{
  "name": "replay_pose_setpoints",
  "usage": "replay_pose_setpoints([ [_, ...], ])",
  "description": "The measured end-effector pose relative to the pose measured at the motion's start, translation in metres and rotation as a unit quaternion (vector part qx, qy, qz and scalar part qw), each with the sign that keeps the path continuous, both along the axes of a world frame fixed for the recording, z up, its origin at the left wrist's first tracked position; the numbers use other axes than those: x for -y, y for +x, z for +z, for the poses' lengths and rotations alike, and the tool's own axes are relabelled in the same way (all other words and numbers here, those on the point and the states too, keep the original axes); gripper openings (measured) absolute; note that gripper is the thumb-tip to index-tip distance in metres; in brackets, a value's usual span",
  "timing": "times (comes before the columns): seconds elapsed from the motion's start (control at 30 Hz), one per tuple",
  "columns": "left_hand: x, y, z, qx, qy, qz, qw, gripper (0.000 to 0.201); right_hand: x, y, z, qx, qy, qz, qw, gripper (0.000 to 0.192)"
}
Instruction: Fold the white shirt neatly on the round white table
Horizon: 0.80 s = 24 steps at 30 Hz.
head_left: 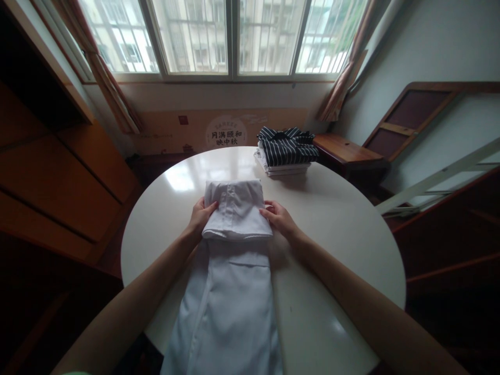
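Head-camera view: a white cotton shirt (234,245) is being folded lengthwise on the round white table (344,229), its top fold being gripped by the left hand (201,217) and right hand (279,219), a further, squarely aligned fold seemingly being called for.

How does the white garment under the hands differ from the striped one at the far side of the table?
The white garment is plain; the striped garment is dark with thin white stripes. The white one is only partly folded, its lower length hanging over the near table edge; the striped one is fully folded atop a small stack. Left hand and right hand grip the white one; the striped one lies untouched. Both rest on the round white table.
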State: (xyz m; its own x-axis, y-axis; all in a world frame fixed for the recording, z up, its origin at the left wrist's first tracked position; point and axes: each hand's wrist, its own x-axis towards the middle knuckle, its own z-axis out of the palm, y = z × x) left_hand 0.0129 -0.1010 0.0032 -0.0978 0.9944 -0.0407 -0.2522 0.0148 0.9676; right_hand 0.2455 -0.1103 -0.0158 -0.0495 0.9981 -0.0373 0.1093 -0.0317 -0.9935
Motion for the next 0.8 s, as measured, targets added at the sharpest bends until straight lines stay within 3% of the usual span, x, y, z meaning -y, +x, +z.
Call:
replay_pose_setpoints([
  [0.13,-0.0023,-0.0038,0.0002,-0.017,-0.003,0.023,1.000,0.044,0.0029,-0.0017,0.0022,0.006,-0.011,0.012,1.000,0.048],
  [0.37,-0.0006,-0.0029,0.0055,-0.043,-0.044,0.005,0.998,0.039,0.0047,-0.0025,0.0017,0.052,0.019,0.003,0.998,0.047],
  [0.8,-0.0032,-0.0017,0.0051,-0.106,-0.045,0.020,0.993,0.034,0.0060,-0.0022,0.0056,0.126,0.050,-0.005,0.991,0.036],
])
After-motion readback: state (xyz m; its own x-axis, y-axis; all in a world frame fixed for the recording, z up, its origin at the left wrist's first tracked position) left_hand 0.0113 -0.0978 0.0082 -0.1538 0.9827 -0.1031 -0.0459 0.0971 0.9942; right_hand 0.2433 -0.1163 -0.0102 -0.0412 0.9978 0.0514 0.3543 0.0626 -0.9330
